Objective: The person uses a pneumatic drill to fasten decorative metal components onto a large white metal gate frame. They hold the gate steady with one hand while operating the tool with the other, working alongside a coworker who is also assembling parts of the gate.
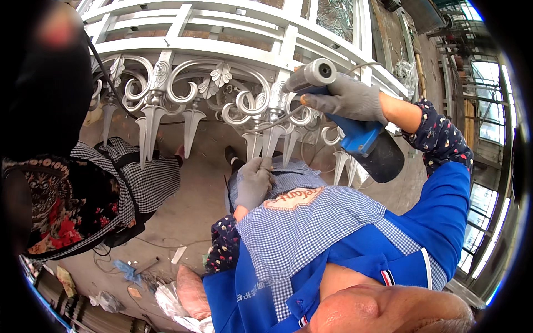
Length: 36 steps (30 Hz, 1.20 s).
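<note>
My right hand (352,99), in a grey work glove, grips a rivet gun (355,133) with a silver barrel, blue handle and wide black base. The barrel's round open end points up, close against the silver-white metal railing (222,34). Below the railing run silver scrolls (244,108) with leaf ornaments and spear points (191,133). My left hand (254,182), gloved in grey, is closed in front of my checked apron (327,227), just under the spear points. What its fingers hold, if anything, is too small to make out.
At the left stands another person (72,205) in a dark floral top and checked apron, near the railing. A dark hose (102,66) hangs over the scrolls. Bags (191,291), a blue scrap (127,270) and cords lie on the floor. Long metal pieces (100,316) sit at the lower left.
</note>
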{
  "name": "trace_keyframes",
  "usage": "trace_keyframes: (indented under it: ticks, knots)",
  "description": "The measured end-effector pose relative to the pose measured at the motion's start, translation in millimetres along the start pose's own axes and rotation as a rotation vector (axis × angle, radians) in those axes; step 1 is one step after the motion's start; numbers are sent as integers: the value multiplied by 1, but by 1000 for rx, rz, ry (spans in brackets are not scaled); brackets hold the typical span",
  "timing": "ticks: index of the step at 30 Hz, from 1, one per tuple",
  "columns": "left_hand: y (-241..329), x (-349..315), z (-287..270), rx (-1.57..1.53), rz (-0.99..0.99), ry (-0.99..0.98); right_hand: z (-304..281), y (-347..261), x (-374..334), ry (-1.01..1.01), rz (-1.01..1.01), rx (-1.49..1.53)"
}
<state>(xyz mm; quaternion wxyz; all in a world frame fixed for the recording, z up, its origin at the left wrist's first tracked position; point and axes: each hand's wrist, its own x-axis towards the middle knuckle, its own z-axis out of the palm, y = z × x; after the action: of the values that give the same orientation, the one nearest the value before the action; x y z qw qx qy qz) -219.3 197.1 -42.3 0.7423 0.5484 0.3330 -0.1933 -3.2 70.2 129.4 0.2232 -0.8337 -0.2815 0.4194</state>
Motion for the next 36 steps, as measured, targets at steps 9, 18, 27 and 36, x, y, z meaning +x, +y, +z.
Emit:
trace_keyframes:
  ticks: [9, 18, 27, 36]
  knots:
    - [1, 5, -4, 13, 37, -122, 13, 19, -105, 304, 118, 273]
    - [-1, -5, -13, 258, 145, -129, 92, 102, -194, 572, 290, 513]
    - [-22, -38, 11, 510, 474, 2, 153, 148, -240, 737, 185, 682]
    - [-45, -57, 112, 1060, 956, -573, 203, 176, -312, 1273, -78, 593]
